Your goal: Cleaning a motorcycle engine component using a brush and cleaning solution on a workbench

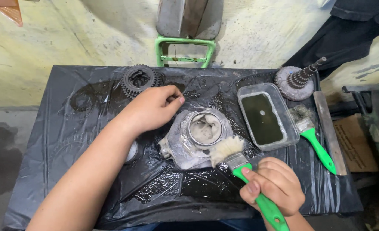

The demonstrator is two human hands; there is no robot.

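Black plastic sheet [69, 141], wet and shiny, covers the surface. At its middle lies a grey metal casting [196, 139] with a round bore facing up. The left hand [149, 109] rests on the casting's far-left side, its fingers [172, 99] bent loosely over the edge, pinning the part down rather than closed round it. The right hand [275, 186], near the front edge, has its fingers clenched round the green handle of a brush [241, 164]; the pale bristles touch the casting's near-right rim.

A clear tray [266, 116] of dark liquid sits just right of the casting, toward the right edge. Beside it lies a second brush [311, 132], also green-handled, with dirty bristles, and next to that a flat metal bar [330, 130] along the right edge. A gear shaft [296, 79] stands at the far-right corner. A dark gear [139, 79] lies near the far edge, behind the left hand. Beyond the far edge stands a green metal frame [185, 51].
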